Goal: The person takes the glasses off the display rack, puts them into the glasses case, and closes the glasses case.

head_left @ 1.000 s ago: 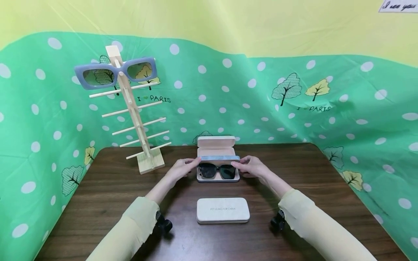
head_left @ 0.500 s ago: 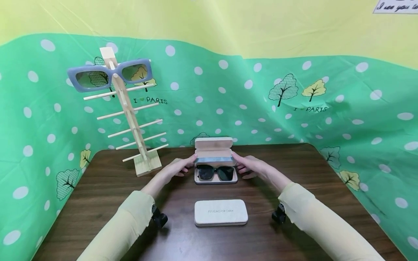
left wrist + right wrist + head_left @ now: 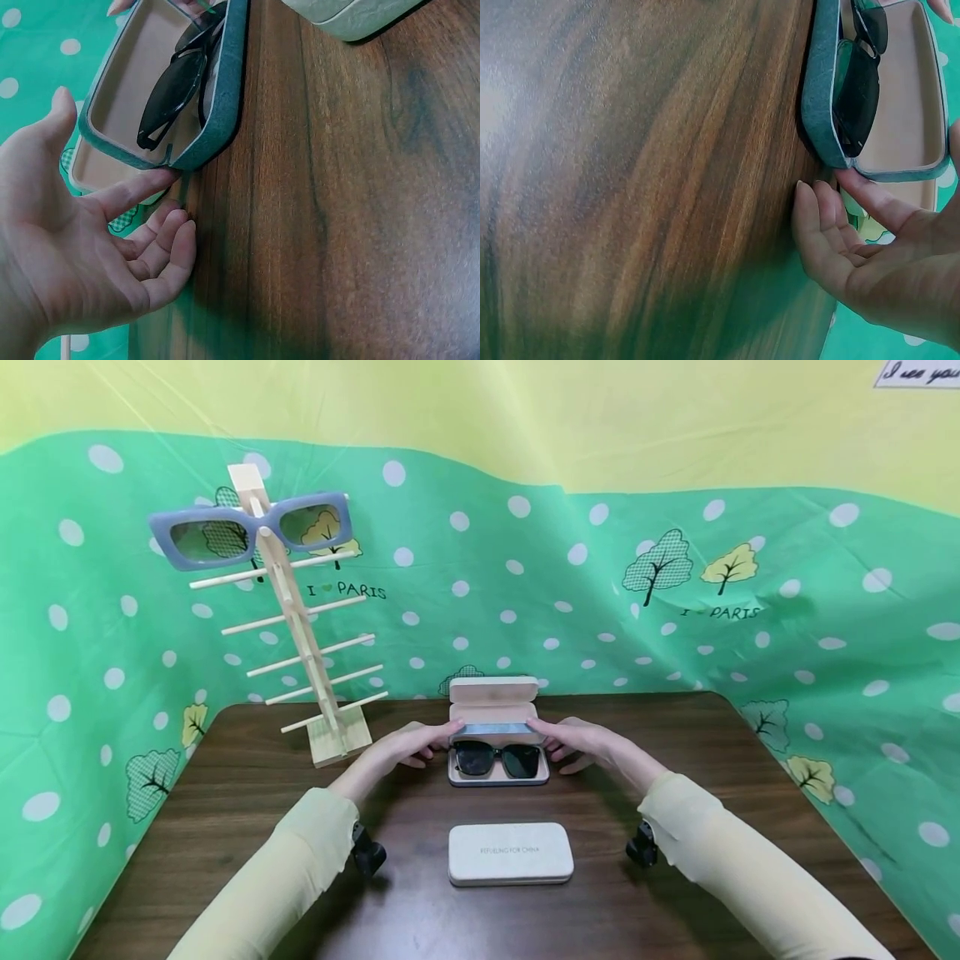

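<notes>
Black sunglasses [image 3: 498, 760] lie in the base of an open blue-green glasses case [image 3: 225, 120]. Its lid [image 3: 909, 82] stands raised behind them, pale lining facing the front. My left hand [image 3: 408, 745] is at the case's left end; in the left wrist view its index finger reaches the hinge corner, its thumb is extended and the other fingers are loosely bent. At the right end is my right hand [image 3: 581, 743], its index fingertip right at the hinge corner in the right wrist view. Neither hand wraps round the case.
Just behind stands another open case [image 3: 493, 691] with pale pink lining. A closed white case [image 3: 511, 853] with lettering lies in front on the wooden table [image 3: 675, 877]. At the left, a wooden rack [image 3: 303, 618] bears blue-framed sunglasses [image 3: 210, 537] on top.
Both hands have loosened from the lid's front corners, where the thumbs and fingers held it. The lid has leaned slightly further back. The sunglasses stay in the case.
</notes>
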`<state>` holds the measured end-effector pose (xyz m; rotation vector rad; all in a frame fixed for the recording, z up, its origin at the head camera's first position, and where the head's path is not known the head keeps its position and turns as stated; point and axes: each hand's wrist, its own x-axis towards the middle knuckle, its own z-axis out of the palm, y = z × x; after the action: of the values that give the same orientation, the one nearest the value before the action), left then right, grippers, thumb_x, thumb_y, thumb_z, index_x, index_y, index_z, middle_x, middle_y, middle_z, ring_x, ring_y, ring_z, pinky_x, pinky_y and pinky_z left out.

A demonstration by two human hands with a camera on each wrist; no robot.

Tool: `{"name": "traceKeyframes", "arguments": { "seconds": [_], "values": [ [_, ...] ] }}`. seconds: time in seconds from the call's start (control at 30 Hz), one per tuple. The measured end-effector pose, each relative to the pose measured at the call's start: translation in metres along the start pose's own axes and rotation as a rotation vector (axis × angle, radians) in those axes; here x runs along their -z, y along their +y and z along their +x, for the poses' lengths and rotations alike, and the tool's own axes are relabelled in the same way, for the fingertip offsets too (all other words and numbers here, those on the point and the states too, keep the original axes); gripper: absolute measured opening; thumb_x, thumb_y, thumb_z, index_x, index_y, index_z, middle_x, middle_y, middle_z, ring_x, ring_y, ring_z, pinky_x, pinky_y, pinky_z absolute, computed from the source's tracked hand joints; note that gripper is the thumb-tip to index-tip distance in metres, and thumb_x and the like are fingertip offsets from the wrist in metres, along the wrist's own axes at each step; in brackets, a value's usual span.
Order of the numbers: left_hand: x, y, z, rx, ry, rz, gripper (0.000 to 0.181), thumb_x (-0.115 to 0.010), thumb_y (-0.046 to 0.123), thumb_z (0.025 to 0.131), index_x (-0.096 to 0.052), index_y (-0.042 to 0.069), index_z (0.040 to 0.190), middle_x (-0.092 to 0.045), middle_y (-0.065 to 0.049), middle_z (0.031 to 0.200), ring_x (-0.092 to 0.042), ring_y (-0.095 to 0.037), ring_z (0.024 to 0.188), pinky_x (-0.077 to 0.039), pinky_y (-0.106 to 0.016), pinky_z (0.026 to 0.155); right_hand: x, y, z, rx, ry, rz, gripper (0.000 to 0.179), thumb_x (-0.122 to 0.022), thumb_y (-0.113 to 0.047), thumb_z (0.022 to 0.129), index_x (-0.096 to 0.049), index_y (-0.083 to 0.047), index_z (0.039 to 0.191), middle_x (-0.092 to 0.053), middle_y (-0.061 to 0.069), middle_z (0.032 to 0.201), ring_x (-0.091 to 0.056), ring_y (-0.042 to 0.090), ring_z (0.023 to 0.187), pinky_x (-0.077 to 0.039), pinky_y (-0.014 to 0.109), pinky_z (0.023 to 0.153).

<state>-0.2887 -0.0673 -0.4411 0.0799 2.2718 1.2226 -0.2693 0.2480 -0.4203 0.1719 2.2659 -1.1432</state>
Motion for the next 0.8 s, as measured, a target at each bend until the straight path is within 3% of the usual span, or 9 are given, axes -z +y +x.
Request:
{"name": "traceKeyframes", "arguments": {
  "seconds": [0.3, 0.57, 0.8],
  "values": [
    [0.0008, 0.0056, 0.0013, 0.023, -0.014, 0.031, 0.076, -0.060, 0.074, 0.087, -0.074, 0.006, 0.118, -0.067, -0.014, 0.128, -0.065, -0.023, 0.109, -0.061, -0.037, 0.084, 0.0028, -0.0009, 0.0035, -0.021, 0.005, -0.009, 0.089, -0.059, -0.075, 0.089, -0.055, -0.001, 0.136, -0.055, 0.019, 0.135, -0.059, 0.032, 0.119, -0.062, 0.043, 0.088],
    [0.0012, 0.0032, 0.0023, 0.018, 0.002, 0.021, 0.067, -0.066, 0.073, 0.083, -0.075, 0.010, 0.106, -0.066, -0.006, 0.108, -0.061, -0.016, 0.093, -0.058, -0.031, 0.077, 0.0034, -0.0036, 0.0001, -0.005, -0.012, -0.018, 0.085, -0.061, -0.070, 0.090, -0.055, 0.000, 0.137, -0.054, 0.021, 0.137, -0.060, 0.032, 0.119, -0.062, 0.044, 0.089],
    [0.0029, 0.0015, 0.0011, 0.010, -0.013, 0.020, 0.064, -0.070, 0.072, 0.081, -0.077, 0.016, 0.110, -0.067, -0.004, 0.114, -0.059, -0.018, 0.102, -0.059, -0.033, 0.085, 0.0043, -0.0008, 0.0009, 0.020, -0.036, 0.000, 0.081, -0.063, -0.065, 0.091, -0.055, -0.001, 0.140, -0.050, 0.022, 0.141, -0.056, 0.036, 0.124, -0.061, 0.046, 0.092]
  ]
}}
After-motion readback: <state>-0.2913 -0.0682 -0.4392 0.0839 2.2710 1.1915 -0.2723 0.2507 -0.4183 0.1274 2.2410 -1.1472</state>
